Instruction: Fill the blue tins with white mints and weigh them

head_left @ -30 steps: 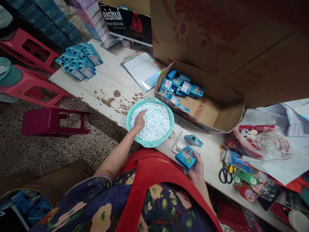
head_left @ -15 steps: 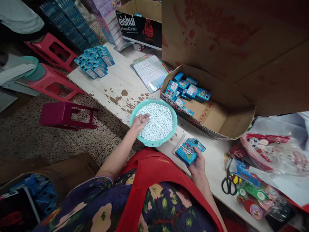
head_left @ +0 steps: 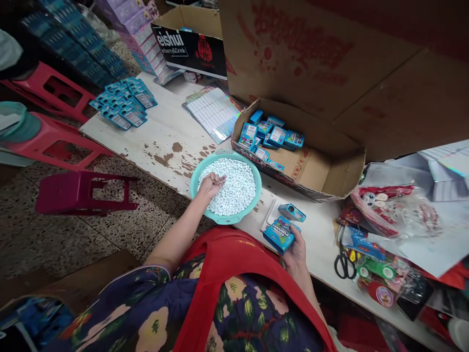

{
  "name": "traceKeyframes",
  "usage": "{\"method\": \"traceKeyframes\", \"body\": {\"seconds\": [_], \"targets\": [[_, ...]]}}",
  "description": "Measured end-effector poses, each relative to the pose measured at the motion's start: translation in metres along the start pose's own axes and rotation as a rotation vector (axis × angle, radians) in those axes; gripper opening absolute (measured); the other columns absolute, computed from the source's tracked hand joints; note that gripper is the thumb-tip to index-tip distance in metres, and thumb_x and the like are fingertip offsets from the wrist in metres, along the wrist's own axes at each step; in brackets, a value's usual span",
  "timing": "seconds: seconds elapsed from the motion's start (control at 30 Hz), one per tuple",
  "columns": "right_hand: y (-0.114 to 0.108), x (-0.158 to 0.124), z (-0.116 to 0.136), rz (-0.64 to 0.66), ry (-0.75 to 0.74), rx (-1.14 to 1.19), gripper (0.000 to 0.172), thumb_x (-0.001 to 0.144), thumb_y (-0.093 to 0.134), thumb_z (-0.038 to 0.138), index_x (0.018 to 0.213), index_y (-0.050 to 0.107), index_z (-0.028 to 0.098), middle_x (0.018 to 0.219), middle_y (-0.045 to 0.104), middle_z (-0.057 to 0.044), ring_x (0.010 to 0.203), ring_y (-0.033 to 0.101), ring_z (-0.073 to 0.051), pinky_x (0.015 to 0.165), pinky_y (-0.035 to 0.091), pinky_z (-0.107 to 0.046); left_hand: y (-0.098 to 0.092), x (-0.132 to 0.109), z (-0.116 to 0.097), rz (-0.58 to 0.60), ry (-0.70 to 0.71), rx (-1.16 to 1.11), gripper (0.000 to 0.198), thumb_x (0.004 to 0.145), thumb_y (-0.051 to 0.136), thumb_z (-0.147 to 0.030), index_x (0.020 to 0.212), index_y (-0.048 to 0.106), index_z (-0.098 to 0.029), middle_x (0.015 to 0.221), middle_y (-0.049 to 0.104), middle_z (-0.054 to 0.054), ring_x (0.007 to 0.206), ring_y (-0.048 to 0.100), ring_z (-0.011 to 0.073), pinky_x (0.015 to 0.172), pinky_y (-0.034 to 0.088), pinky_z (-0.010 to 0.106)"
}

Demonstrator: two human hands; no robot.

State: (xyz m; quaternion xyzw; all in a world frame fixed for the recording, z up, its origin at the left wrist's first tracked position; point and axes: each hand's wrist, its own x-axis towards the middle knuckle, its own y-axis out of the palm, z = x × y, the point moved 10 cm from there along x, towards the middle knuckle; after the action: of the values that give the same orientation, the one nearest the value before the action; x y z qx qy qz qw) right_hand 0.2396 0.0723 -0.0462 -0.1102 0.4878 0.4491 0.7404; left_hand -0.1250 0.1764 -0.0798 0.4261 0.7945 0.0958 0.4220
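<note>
My left hand is over the left side of a turquoise basin filled with small white pellets. Its fingers are curled together, and what they hold, if anything, cannot be made out. A blue Caramelo Macho box is in my right hand, near the table's front edge. Just behind it, another blue box with a dark opening lies by a small white tray. Several blue boxes sit in the left part of a low cardboard box beyond the basin.
Blue packs stand at the table's far left, near printed sheets. Black scissors, plastic bags and toys lie on the right. A tall cardboard panel rises at the back. Stools stand on the floor at left.
The camera view has shifted, so most things sit further left. My left hand's fingers are more curled over the pellets. The held box now overlaps the other blue box less.
</note>
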Motion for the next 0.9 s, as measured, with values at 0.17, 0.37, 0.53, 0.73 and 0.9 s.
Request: {"method": "traceKeyframes", "body": {"seconds": [0.17,0.37,0.53,0.73,0.9], "targets": [[-0.012,0.000,-0.009,-0.032,0.015,0.032,0.027,0.065,0.076,0.030,0.089,0.066,0.022,0.086,0.077,0.001,0.080,0.073,-0.022,0.088,0.057,-0.048,-0.001,0.001,-0.001,0.001,0.039,0.131,0.023,0.060,0.054,-0.004,0.056,0.036,-0.018,0.056,0.044,-0.003,0.083,0.066,0.0194,0.082,0.047,0.033],[0.012,-0.010,-0.004,0.062,-0.036,0.047,0.038,0.065,0.075,0.030,0.102,0.070,0.023,0.095,0.076,-0.001,0.084,0.072,-0.022,0.093,0.053,-0.048,0.009,0.001,-0.026,0.024,0.379,0.658,0.013,0.069,0.064,-0.015,0.080,0.065,-0.022,0.098,0.063,0.007,0.110,0.053,0.0272,0.104,0.034,0.037],[0.055,-0.015,0.004,0.269,-0.066,0.023,0.055,0.063,0.074,0.035,0.116,0.067,0.025,0.102,0.075,-0.002,0.093,0.070,-0.023,0.097,0.051,-0.047,0.052,0.002,0.007,0.187,0.540,1.217,0.031,0.070,0.077,-0.034,0.097,0.067,-0.023,0.126,0.055,0.012,0.127,0.035,0.0393,0.112,0.018,0.046],[0.084,-0.016,0.021,0.415,-0.231,-0.146,0.064,0.057,0.079,0.025,0.119,0.064,0.026,0.106,0.073,0.000,0.098,0.067,-0.021,0.097,0.051,-0.040,0.064,-0.014,0.044,0.298,0.563,1.453,0.026,0.073,0.073,-0.040,0.087,0.063,-0.021,0.107,0.057,0.016,0.118,0.043,0.0410,0.105,0.027,0.049],[0.098,-0.021,0.026,0.463,-0.278,-0.224,0.072,0.054,0.081,0.022,0.122,0.061,0.027,0.109,0.071,-0.001,0.100,0.066,-0.022,0.095,0.051,-0.038,0.043,-0.009,0.037,0.197,0.435,1.130,0.016,0.065,0.078,-0.027,0.069,0.062,-0.022,0.083,0.057,0.009,0.105,0.055,0.0341,0.093,0.039,0.036]]}}
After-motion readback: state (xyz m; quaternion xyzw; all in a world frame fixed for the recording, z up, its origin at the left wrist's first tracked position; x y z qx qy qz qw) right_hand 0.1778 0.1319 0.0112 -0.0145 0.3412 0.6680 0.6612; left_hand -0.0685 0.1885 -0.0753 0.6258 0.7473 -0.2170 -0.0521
